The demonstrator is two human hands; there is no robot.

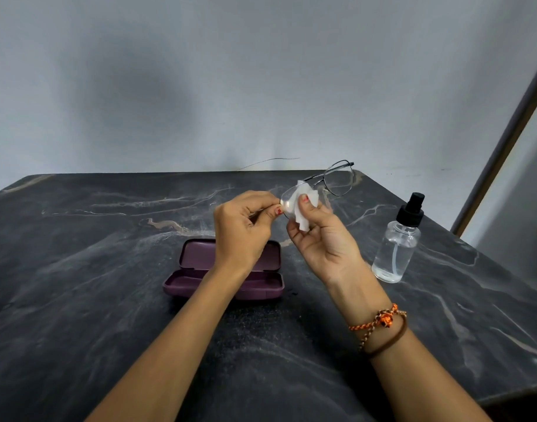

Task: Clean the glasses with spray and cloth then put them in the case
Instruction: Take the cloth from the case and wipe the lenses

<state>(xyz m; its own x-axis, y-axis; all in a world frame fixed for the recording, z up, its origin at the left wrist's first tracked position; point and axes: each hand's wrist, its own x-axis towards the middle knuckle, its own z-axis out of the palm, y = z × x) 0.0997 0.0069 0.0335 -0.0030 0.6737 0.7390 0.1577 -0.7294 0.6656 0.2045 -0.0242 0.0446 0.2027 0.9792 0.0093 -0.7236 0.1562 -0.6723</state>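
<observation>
Here the glasses are held up above the dark marble table, tilted with one lens raised to the far right. The left hand pinches the frame's near-left corner between thumb and fingertips. The right hand grips a white cloth, its thumb pressing it against the nearer lens. Below the left wrist, the purple case lies open on the table. The spray bottle stands upright to the right, apart from both hands.
</observation>
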